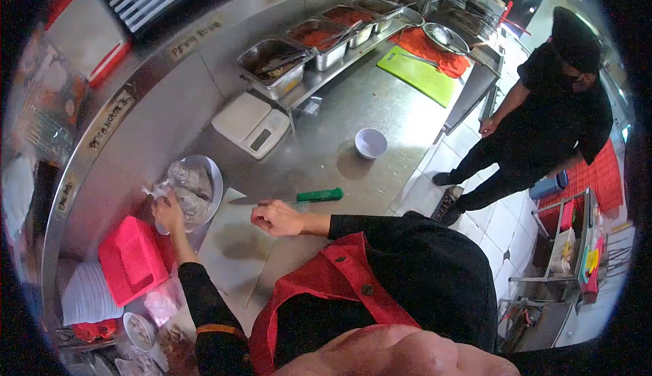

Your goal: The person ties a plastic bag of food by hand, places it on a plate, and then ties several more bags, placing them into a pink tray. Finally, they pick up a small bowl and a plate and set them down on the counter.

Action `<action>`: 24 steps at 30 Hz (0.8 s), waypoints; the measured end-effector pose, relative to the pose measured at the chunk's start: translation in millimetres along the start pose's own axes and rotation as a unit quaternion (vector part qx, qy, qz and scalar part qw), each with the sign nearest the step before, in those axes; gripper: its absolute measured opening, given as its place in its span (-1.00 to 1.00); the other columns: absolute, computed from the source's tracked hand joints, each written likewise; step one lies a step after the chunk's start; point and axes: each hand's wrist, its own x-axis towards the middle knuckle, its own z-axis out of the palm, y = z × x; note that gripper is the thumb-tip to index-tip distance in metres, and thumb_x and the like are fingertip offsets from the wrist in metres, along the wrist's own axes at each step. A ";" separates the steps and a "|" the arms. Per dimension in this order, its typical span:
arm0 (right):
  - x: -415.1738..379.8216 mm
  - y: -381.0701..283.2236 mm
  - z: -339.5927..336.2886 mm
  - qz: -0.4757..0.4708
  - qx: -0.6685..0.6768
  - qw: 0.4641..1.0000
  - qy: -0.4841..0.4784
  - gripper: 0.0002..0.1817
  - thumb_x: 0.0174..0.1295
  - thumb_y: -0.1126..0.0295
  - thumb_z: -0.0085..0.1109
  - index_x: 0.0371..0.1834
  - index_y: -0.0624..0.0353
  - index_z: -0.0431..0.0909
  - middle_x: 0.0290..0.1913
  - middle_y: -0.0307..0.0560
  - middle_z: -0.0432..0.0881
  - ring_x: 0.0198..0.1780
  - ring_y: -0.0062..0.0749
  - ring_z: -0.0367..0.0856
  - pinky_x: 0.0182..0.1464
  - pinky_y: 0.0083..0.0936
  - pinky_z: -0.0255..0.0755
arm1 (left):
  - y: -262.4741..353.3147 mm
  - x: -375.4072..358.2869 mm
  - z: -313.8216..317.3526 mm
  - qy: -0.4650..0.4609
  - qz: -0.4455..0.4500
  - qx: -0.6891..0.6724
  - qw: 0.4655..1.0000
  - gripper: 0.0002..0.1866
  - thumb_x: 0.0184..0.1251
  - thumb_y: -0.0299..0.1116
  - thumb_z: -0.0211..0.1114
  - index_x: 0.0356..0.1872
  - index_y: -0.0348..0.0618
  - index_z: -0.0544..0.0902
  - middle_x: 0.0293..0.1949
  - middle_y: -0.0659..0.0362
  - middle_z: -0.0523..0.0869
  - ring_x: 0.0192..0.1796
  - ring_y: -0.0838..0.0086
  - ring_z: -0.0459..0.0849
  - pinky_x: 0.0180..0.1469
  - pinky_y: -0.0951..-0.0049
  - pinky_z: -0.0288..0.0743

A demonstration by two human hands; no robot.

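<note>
My left hand (168,211) is at the front of a white bowl (216,180) on the left, with its fingers closed on a clear plastic bag (190,179). The bag's greyish contents are too blurred to name. My right hand (277,218) hangs over a white cutting board (234,250), fingers curled in loosely, and nothing shows in them. Just beyond it lies a knife with a green handle (319,195), its blade pointing left and partly over the board. A small white bowl (371,143) stands farther right on the steel counter (326,152).
A kitchen scale (251,125) stands behind the board. Steel food pans (272,70) line the back shelf. A green cutting board (418,76) lies at the far end. A pink basket (134,260) and stacked plates (89,293) are at left. A person in black (543,111) stands at right.
</note>
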 end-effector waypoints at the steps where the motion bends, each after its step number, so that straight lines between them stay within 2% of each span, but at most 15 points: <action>1: 0.0 -2.8 1.9 -0.003 0.001 1.000 -0.004 -0.91 -0.07 0.54 0.07 -0.45 0.20 0.44 -0.56 -0.01 0.46 -0.48 -0.12 0.48 -0.45 -0.28 0.36 | -8.3 2.0 2.4 0.002 -0.005 0.000 1.000 -0.51 0.18 0.05 0.05 -0.25 -0.24 0.60 -0.23 -0.14 0.56 -0.14 0.01 0.47 -0.07 0.11 0.30; 3: 0.1 -9.1 3.1 0.019 0.017 0.999 -0.030 -0.90 -0.08 0.53 0.08 -0.45 0.19 0.43 -0.57 -0.01 0.46 -0.42 -0.09 0.47 -0.44 -0.28 0.36 | -26.8 4.1 10.7 0.049 0.054 -0.080 0.994 -0.53 0.20 -0.01 0.06 -0.13 -0.25 0.56 -0.18 -0.15 0.55 -0.08 -0.01 0.46 -0.03 0.12 0.31; 6: -2.9 -1.7 13.7 0.023 0.007 0.999 -0.036 -0.91 -0.13 0.47 0.08 -0.50 0.16 0.44 -0.53 0.06 0.48 -0.43 -0.01 0.50 -0.39 -0.22 0.38 | -9.4 -11.0 -21.9 0.133 0.066 -0.175 0.973 -0.55 0.20 -0.07 0.10 -0.03 -0.20 0.52 -0.13 -0.15 0.54 -0.06 0.01 0.47 -0.02 0.14 0.32; 7: -3.2 -1.6 14.9 0.017 0.017 0.998 -0.052 -0.91 -0.13 0.47 0.08 -0.50 0.16 0.44 -0.53 0.06 0.48 -0.43 -0.01 0.50 -0.39 -0.22 0.38 | -10.8 -13.3 -31.2 0.126 0.051 -0.194 0.972 -0.55 0.19 -0.09 0.12 0.00 -0.19 0.51 -0.11 -0.15 0.54 -0.05 0.03 0.48 0.00 0.16 0.32; 8: -4.2 -1.1 12.5 0.009 0.011 0.999 -0.045 -0.90 -0.10 0.52 0.08 -0.45 0.16 0.45 -0.53 0.00 0.48 -0.45 -0.11 0.50 -0.42 -0.29 0.38 | -17.5 -15.8 -40.9 0.125 0.028 -0.206 0.970 -0.54 0.18 -0.11 0.14 0.04 -0.17 0.49 -0.08 -0.14 0.53 -0.04 0.05 0.49 0.02 0.18 0.32; 9: -5.1 -1.2 12.0 -0.004 0.011 0.999 -0.048 -0.88 -0.06 0.57 0.08 -0.41 0.16 0.46 -0.53 -0.05 0.48 -0.48 -0.21 0.50 -0.45 -0.36 0.38 | -28.5 -15.6 -43.4 0.111 -0.034 -0.184 0.976 -0.54 0.16 -0.11 0.17 0.04 -0.14 0.50 -0.03 -0.12 0.53 0.00 0.10 0.49 0.07 0.21 0.31; 10: -6.1 -4.7 11.7 0.049 0.014 0.997 -0.061 -0.87 -0.09 0.50 0.10 -0.41 0.12 0.49 -0.51 -0.05 0.51 -0.46 -0.18 0.52 -0.42 -0.33 0.40 | -40.1 -19.7 -51.4 0.171 0.034 -0.141 0.975 -0.52 0.14 -0.09 0.19 0.04 -0.13 0.49 0.01 -0.09 0.51 0.03 0.13 0.47 0.14 0.21 0.23; 11: -7.8 -8.6 10.2 0.097 0.019 0.991 -0.087 -0.85 -0.12 0.43 0.13 -0.41 0.08 0.52 -0.48 -0.04 0.54 -0.43 -0.14 0.54 -0.39 -0.30 0.42 | -41.7 -22.4 -66.7 0.185 0.003 -0.089 0.979 -0.52 0.12 -0.06 0.21 0.01 -0.14 0.51 -0.02 -0.05 0.54 0.03 0.13 0.48 0.18 0.18 0.15; 12: -7.4 -7.1 8.0 0.090 0.025 0.988 -0.119 -0.85 -0.05 0.40 0.15 -0.35 0.05 0.53 -0.46 -0.06 0.56 -0.43 -0.23 0.58 -0.40 -0.36 0.44 | -42.8 -29.0 -79.7 0.219 -0.026 -0.100 0.970 -0.51 0.09 -0.05 0.24 -0.02 -0.17 0.52 -0.04 -0.03 0.55 0.06 0.16 0.45 0.19 0.18 0.12; 13: -6.1 -11.1 7.8 0.070 0.004 0.992 -0.103 -0.85 0.01 0.40 0.14 -0.31 0.05 0.52 -0.45 -0.07 0.56 -0.42 -0.29 0.59 -0.40 -0.39 0.45 | -60.4 -31.1 -79.1 0.250 -0.069 -0.069 0.963 -0.52 0.07 -0.08 0.25 -0.02 -0.13 0.52 -0.05 -0.02 0.55 0.09 0.15 0.41 0.18 0.18 0.15; 14: -2.3 -19.4 6.9 0.117 -0.005 0.985 -0.128 -0.85 0.01 0.45 0.12 -0.30 0.09 0.51 -0.44 -0.06 0.55 -0.41 -0.27 0.58 -0.38 -0.39 0.45 | -85.9 -30.6 -82.1 0.251 -0.077 -0.089 0.961 -0.51 0.05 -0.10 0.26 0.01 -0.08 0.51 -0.02 -0.03 0.53 0.12 0.14 0.38 0.17 0.18 0.16; 17: 2.3 -16.9 16.1 -0.001 -0.001 0.992 -0.125 -0.93 0.04 0.49 0.09 -0.38 0.14 0.51 -0.46 -0.06 0.52 -0.45 -0.25 0.54 -0.41 -0.42 0.41 | -100.9 -39.0 -122.4 0.322 -0.155 -0.018 0.934 -0.52 -0.03 -0.22 0.29 0.00 -0.03 0.51 -0.07 -0.06 0.52 0.09 0.06 0.36 0.17 0.16 0.17; 20: 9.7 -24.5 21.6 0.003 -0.003 0.982 -0.188 -0.93 0.05 0.50 0.08 -0.38 0.15 0.51 -0.48 -0.06 0.50 -0.50 -0.26 0.51 -0.44 -0.42 0.37 | -126.6 -40.9 -162.9 0.361 -0.176 -0.049 0.914 -0.51 -0.08 -0.26 0.32 -0.01 -0.03 0.51 -0.10 -0.08 0.49 0.06 0.04 0.35 0.15 0.13 0.16; 22: 11.8 -32.3 22.7 0.059 -0.023 0.974 -0.220 -0.94 0.09 0.50 0.08 -0.36 0.20 0.52 -0.48 -0.07 0.50 -0.50 -0.39 0.47 -0.42 -0.52 0.35 | -145.2 -37.2 -177.7 0.443 -0.177 -0.050 0.877 -0.52 -0.13 -0.29 0.33 -0.05 -0.01 0.53 -0.14 -0.10 0.45 -0.01 0.07 0.36 0.11 0.13 0.17; 24: 14.9 -27.8 26.6 0.047 -0.022 0.975 -0.215 -0.94 0.10 0.50 0.08 -0.37 0.21 0.52 -0.49 -0.07 0.50 -0.50 -0.39 0.47 -0.42 -0.53 0.35 | -168.5 -34.7 -192.2 0.468 -0.213 -0.039 0.857 -0.53 -0.14 -0.28 0.34 -0.07 -0.01 0.53 -0.13 -0.11 0.43 -0.02 0.08 0.36 0.09 0.13 0.18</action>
